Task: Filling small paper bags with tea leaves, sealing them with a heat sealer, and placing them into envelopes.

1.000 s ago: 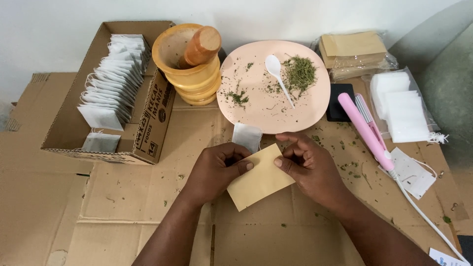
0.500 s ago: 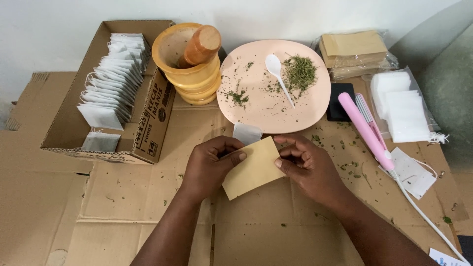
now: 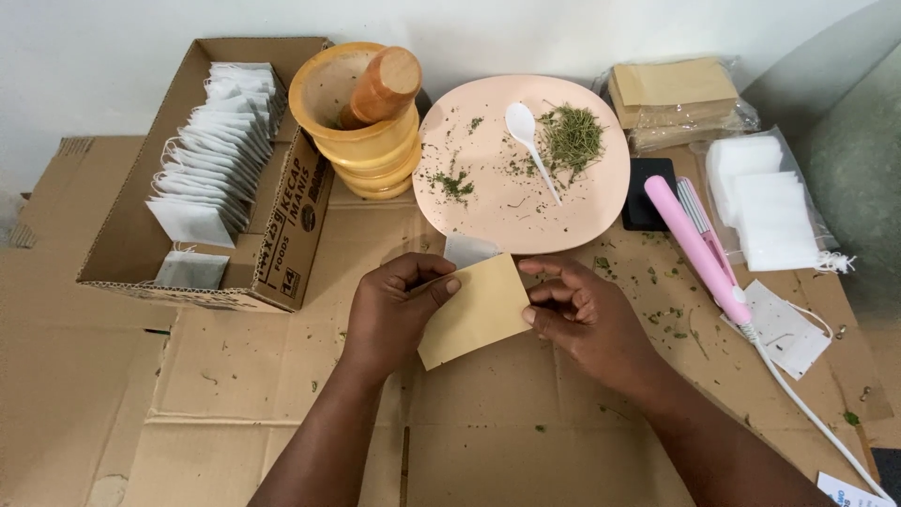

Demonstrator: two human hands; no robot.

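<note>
A tan paper envelope [image 3: 474, 311] with a white teabag [image 3: 466, 250] poking out its top is pinched between the fingers of the left hand [image 3: 392, 308] and right hand [image 3: 582, 314], above the cardboard-covered tabletop [image 3: 235, 394]. Just beyond lies a pink plate [image 3: 488, 202] with herbs [image 3: 572, 136] and white spoon [image 3: 527, 131]; a pink sealer [image 3: 696, 246] lies to the right.

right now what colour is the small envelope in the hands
Tan, a plain kraft-paper brown: the envelope is pinched by the left hand and right hand; the head view shows it.
</note>
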